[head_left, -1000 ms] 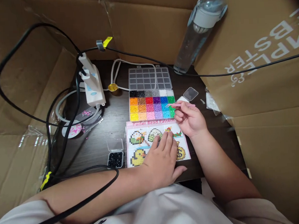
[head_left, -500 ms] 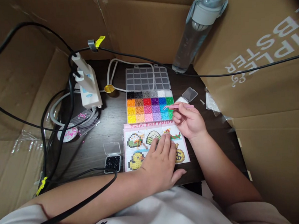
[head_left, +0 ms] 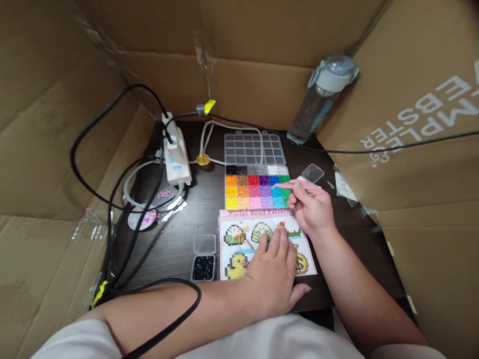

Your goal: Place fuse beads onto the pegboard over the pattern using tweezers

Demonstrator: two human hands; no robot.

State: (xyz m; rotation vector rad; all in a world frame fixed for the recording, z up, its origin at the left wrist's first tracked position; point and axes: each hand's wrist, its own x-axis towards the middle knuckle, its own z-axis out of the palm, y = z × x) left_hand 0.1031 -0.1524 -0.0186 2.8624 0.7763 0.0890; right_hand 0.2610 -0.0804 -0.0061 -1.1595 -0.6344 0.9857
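Observation:
My left hand (head_left: 274, 269) lies flat with its fingers stretched out on a bead pattern book (head_left: 232, 257) titled "Perler Bead Pattern". It covers part of the lower pictures. In my right hand (head_left: 313, 208) I pinch pink tweezers (head_left: 290, 186), their tips pointing left over the blue and purple compartments of the bead box (head_left: 259, 186). I cannot make out whether a bead sits in the tips. The box holds beads sorted by colour, and its clear lid (head_left: 254, 149) is folded back behind it. A small clear case of black beads (head_left: 203, 268) stands left of the book with its lid up.
A white power strip (head_left: 177, 161) with black cables stands at the back left. Near it lie a round dish with pink beads (head_left: 142, 219) and a gold-coloured round piece (head_left: 203, 160). A water bottle (head_left: 318, 103) leans at the back right. Cardboard walls (head_left: 259, 87) enclose the table.
The head view has shifted, so everything appears lower and somewhat to the right. My right hand still holds the tweezers over the bead box; my left hand stays on the book.

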